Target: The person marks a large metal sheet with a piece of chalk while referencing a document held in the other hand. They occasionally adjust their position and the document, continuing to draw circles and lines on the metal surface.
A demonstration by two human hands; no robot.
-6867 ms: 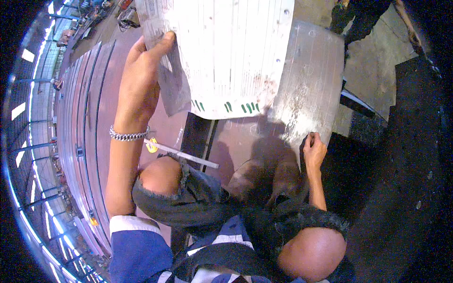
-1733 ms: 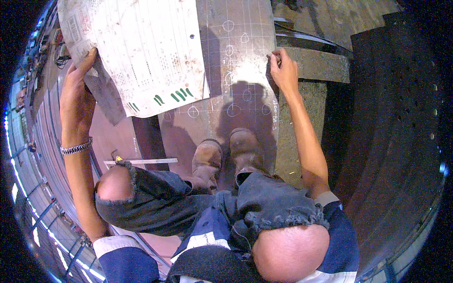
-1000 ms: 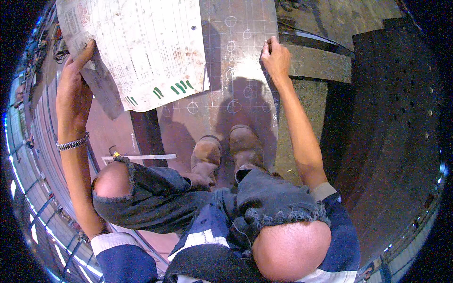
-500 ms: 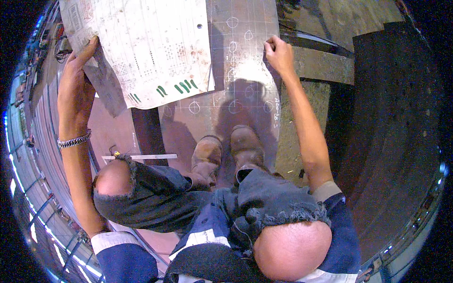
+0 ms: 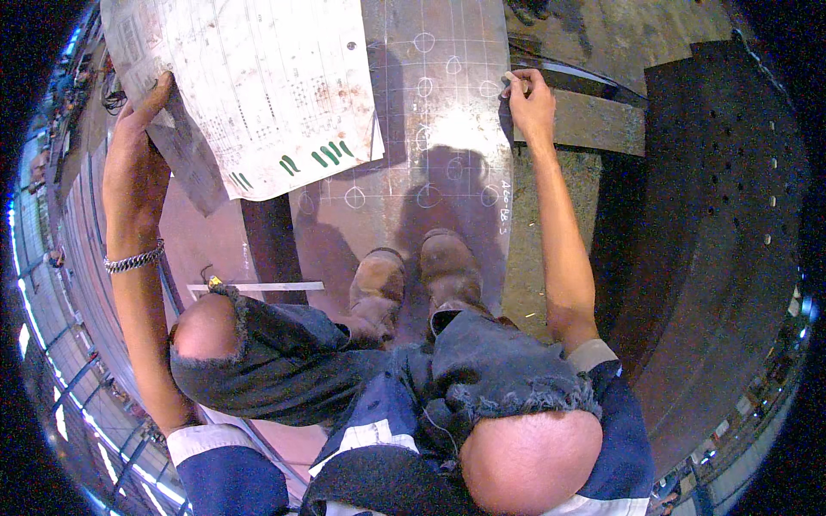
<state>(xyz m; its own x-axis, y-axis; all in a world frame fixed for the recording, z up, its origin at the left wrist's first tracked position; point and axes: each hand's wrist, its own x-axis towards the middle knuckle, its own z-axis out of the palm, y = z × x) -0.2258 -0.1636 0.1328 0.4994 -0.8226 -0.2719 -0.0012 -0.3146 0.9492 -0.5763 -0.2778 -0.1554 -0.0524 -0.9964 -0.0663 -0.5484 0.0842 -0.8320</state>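
Your left hand (image 5: 136, 168) pinched the big, stained white paper sheet with green strokes (image 5: 284, 95), thumb on top; the sheet spread right of that thumb. Next came the flat, grey-brown metal plate with thin white lines (image 5: 465, 202). Your right hand (image 5: 529, 105) had just moved right, so a small white drawn circle (image 5: 490, 89) showed clear, just left of its fingertips. Those fingers were close together; I couldn't tell if they held anything.

Papers (image 5: 267, 86) hog far left, boots (image 5: 451, 267) block near middle, but there's room over the plate (image 5: 440, 107) between papers and right hand (image 5: 532, 101).
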